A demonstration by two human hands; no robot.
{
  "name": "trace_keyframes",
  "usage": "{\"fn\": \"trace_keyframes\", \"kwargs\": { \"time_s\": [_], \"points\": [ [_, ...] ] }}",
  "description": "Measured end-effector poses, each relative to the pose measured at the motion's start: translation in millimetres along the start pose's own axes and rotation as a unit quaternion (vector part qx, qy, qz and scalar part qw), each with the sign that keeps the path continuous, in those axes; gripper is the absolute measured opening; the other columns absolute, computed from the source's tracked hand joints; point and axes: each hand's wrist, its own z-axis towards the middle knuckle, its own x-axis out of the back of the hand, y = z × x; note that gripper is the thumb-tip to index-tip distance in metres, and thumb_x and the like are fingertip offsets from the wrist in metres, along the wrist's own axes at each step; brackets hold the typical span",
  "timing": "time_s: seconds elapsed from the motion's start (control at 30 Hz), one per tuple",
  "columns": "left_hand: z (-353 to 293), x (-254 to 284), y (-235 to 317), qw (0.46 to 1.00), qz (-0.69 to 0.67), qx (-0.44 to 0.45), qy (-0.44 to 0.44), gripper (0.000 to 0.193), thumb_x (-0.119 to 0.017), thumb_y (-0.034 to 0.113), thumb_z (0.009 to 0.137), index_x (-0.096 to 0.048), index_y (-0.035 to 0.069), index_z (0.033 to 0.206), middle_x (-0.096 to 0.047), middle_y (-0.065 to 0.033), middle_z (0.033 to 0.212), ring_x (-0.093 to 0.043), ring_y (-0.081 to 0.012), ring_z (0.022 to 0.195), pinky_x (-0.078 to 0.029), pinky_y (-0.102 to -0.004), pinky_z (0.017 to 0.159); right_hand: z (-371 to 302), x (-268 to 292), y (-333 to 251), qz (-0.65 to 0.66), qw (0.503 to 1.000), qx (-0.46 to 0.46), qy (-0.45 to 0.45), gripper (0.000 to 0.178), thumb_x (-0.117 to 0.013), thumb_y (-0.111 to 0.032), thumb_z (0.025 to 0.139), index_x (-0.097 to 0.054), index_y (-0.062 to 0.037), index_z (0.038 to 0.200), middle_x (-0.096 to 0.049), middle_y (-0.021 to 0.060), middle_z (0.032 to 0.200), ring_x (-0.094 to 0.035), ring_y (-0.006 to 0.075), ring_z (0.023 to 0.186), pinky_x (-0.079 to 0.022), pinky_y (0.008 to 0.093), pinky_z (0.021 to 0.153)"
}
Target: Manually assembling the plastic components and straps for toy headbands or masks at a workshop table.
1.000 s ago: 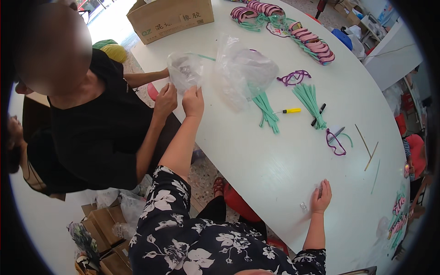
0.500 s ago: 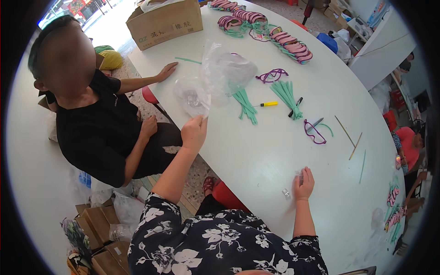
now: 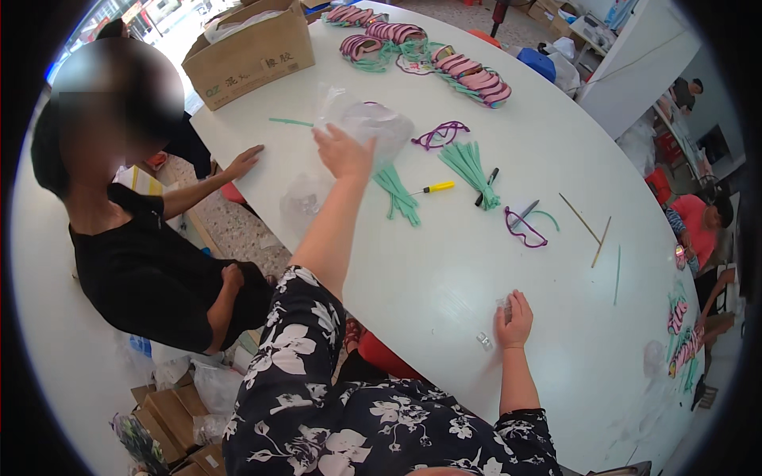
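My left hand (image 3: 346, 152) reaches over a large clear plastic bag (image 3: 386, 131), fingers spread at its near left side. Below that forearm lies a smaller clear bag (image 3: 298, 205) with clear pieces inside, partly hidden by the arm. My right hand (image 3: 516, 320) rests on the table with fingers extended, loosely cupped beside small clear pieces. Another small clear piece (image 3: 484, 341) lies next to its wrist. Ahead of my hands are purple eyeglass frames (image 3: 527, 229), a second purple frame (image 3: 441, 136), bundles of green strips (image 3: 470, 170) and a yellow-handled screwdriver (image 3: 438, 188).
A cardboard box (image 3: 250, 67) stands at the table's far left. Pink and green bundles (image 3: 472, 78) line the far edge. A person in black (image 3: 151, 270) stands at left, one hand on the table (image 3: 429, 270). Thin sticks (image 3: 597, 230) and a black marker (image 3: 487, 187) lie rightward.
My left hand has let go of the smaller clear bag, which now lies on the table, and moved to the larger bag. The right hand stays beside the small clear pieces. The view has shifted.
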Motion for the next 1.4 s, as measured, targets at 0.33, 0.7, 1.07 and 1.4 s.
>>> {"fn": "trace_keyframes", "kwargs": {
  "time_s": [0.33, 0.7, 1.07, 1.4],
  "points": [
    [34.5, -53.2, -1.2, 0.969, -0.229, -0.066, -0.069, 0.031, -0.052, 0.026, 0.093, -0.055, 0.000, 0.077, -0.062, -0.0181, 0.081, -0.061, -0.0346, 0.078, -0.044, -0.0438, 0.070, 1.0, -0.2, 5.6, -0.003, 1.000, -0.029, -0.011, 0.039, -0.068, -0.016, 0.077, -0.061, -0.0073, 0.115, -0.059, 0.0082, 0.127, -0.054, 0.0279, 0.119, -0.041, 0.0413, 0.099],
    [82.3, 80.7, 117.3, 0.857, -0.490, -0.082, -0.135, 0.025, -0.056, 0.025, 0.094, -0.069, 0.003, 0.096, -0.056, 0.0007, 0.069, -0.049, -0.0100, 0.058, -0.041, -0.0270, 0.054, -1.1, -3.3, 2.8, 0.012, 1.000, -0.022, 0.011, 0.036, -0.067, -0.019, 0.077, -0.062, -0.0082, 0.111, -0.059, 0.0067, 0.124, -0.055, 0.0283, 0.116, -0.042, 0.0431, 0.098],
    [18.4, 175.6, 246.3, 0.799, -0.543, -0.163, -0.199, 0.020, -0.056, 0.020, 0.092, -0.066, 0.005, 0.085, -0.053, -0.0003, 0.064, -0.047, -0.0107, 0.052, -0.036, -0.0262, 0.047, -3.1, 4.3, 4.6, 0.023, 0.999, -0.039, 0.029, 0.032, -0.066, -0.019, 0.077, -0.062, -0.0086, 0.108, -0.060, 0.0067, 0.120, -0.055, 0.0277, 0.114, -0.042, 0.0417, 0.097],
    [-120.1, 161.4, 357.1, 0.680, -0.612, -0.192, -0.355, 0.023, -0.055, 0.019, 0.090, -0.061, 0.006, 0.071, -0.052, -0.0017, 0.058, -0.046, -0.0139, 0.047, -0.037, -0.0291, 0.047, -7.8, -0.8, 13.6, 0.033, 0.998, -0.029, 0.050, 0.015, -0.063, -0.016, 0.082, -0.063, -0.0102, 0.095, -0.061, 0.0054, 0.109, -0.057, 0.0261, 0.105, -0.044, 0.0411, 0.091]
  ]
}}
